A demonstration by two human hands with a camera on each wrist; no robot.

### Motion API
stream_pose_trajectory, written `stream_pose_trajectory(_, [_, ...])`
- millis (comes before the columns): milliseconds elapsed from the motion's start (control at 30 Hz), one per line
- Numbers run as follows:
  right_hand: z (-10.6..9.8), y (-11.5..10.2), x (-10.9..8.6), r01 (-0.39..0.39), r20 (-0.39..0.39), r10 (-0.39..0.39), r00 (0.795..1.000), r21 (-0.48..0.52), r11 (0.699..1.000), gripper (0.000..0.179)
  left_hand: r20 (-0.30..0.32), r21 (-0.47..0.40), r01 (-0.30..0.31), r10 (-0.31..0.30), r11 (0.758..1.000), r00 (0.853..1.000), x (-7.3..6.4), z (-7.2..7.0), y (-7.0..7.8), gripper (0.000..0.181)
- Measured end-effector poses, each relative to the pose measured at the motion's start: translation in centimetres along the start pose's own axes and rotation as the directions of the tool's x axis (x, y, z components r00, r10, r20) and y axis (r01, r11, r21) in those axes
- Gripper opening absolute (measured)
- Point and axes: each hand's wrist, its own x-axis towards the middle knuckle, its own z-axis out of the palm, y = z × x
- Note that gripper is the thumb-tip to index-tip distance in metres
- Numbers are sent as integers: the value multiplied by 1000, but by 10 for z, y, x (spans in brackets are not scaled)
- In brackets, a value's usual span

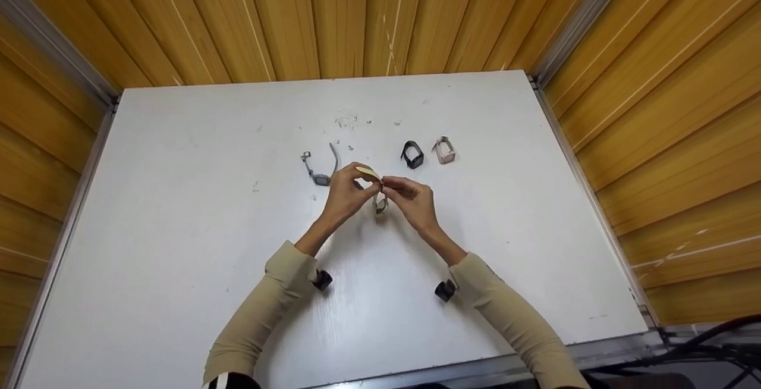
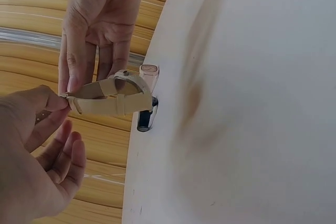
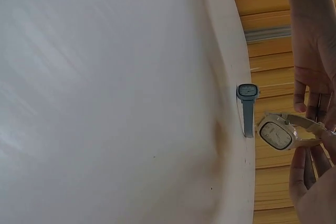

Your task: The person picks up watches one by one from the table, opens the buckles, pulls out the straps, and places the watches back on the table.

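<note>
A cream wristwatch (image 3: pixel 276 136) hangs face end down between both hands, its strap bent into a loop. My left hand (image 1: pixel 348 193) pinches the strap near the buckle between thumb and forefinger, and a strap end (image 1: pixel 368 173) sticks out over that hand. On the other side, my right hand (image 1: pixel 415 201) grips the strap at the same spot with thumb and fingertips. In the left wrist view the watch's strap (image 2: pixel 105 107) closes up at the fingertips. The buckle is mostly hidden by the fingers.
A grey-blue watch (image 1: pixel 321 179) lies with its strap spread open, left of the hands. Beyond the right hand stand a black watch (image 1: pixel 413 155) and a pale pink watch (image 1: pixel 445 151), both looped. The white table (image 1: pixel 178 228) meets wood-look walls (image 1: pixel 333 20) at the back and sides.
</note>
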Motion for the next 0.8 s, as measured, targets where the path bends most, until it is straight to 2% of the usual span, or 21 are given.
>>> stream_pose_trajectory(133, [5, -13, -5, -3, 23, 2, 1000, 14, 1000, 24, -26, -4, -5, 5, 1000, 1000, -4, 0, -3, 6])
stream_pose_trajectory(267, [3, 0, -3, -36, -11, 36, 999, 38, 999, 23, -25, -35, 9, -10, 999, 1000, -4, 4, -3, 8])
stream_pose_trajectory(367, [1, 11, 1, -58, -25, 59, 998, 56, 997, 24, -35, -57, 41, -43, 998, 998, -4, 6, -4, 9])
stream_pose_trajectory(500, [1, 14, 4, -60, -37, 63, 997, 88, 994, 27, -46, -57, 58, -60, 997, 997, -5, 5, -5, 7])
stream_pose_trajectory(600, [2, 14, 4, -65, -65, 73, 995, 113, 991, 27, -25, -65, 62, -63, 996, 998, -7, 4, -7, 8])
stream_pose_trajectory(800, [0, 13, 4, -74, -108, 87, 990, 116, 990, 23, 29, -115, 88, -85, 989, 996, -9, 5, -8, 21])
